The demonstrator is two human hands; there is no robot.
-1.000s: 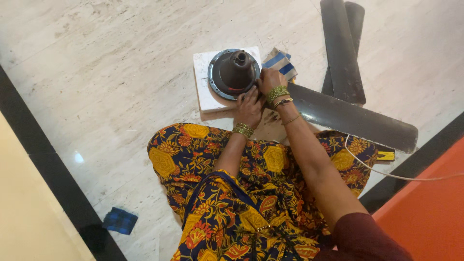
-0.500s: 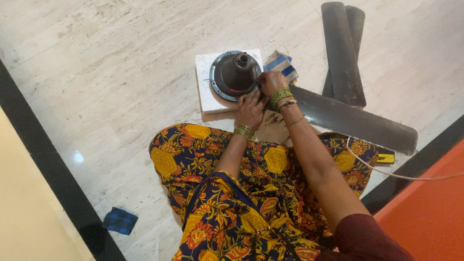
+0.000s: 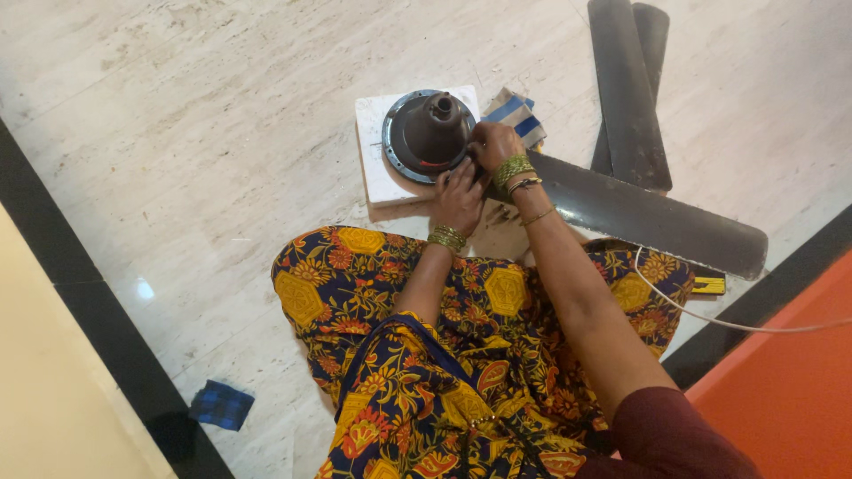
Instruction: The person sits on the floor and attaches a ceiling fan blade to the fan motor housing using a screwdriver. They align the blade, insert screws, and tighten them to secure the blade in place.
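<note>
sitting on a pale marble floor [image 3: 177, 133], both hands' fingers [image 3: 461, 182] curl closed on the fan motor housing [image 3: 428, 133].

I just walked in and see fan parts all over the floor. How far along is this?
One blade lies against the dark fan motor hub, which sits on a white board. Both hands, left hand and right hand, are working at that joint. Two more blades lie loose on the floor, apparently not attached.
</note>
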